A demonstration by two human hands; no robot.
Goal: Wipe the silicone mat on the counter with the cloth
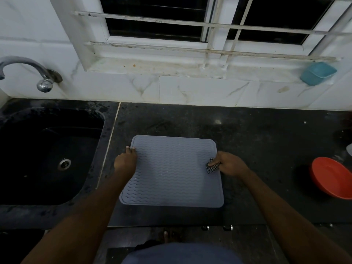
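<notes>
A grey ridged silicone mat point(171, 172) lies flat on a dark stone counter point(257, 149), near the front edge and just to the right of the sink. A person leans over it with both bare arms stretched out. The right hand point(229, 164) pinches a small, bunched, black-and-white checked cloth point(212, 166) between its curled fingers and holds it against the mat's right side, close to the rim. The left hand point(125, 161) rests on the mat's left edge, its fingertips pressing down on the rim; it holds nothing.

To the left, a black sink point(47, 155) with a metal drain is set into the counter, and a chrome tap point(28, 69) juts from the white marble-patterned wall above it. At the counter's right end sits a red bowl point(331, 178), well apart from the mat. A barred window point(190, 25), dark behind its glass, fills the wall beyond, and a small blue dish point(317, 73) sits tilted at the right end of its stained sill point(152, 66).
</notes>
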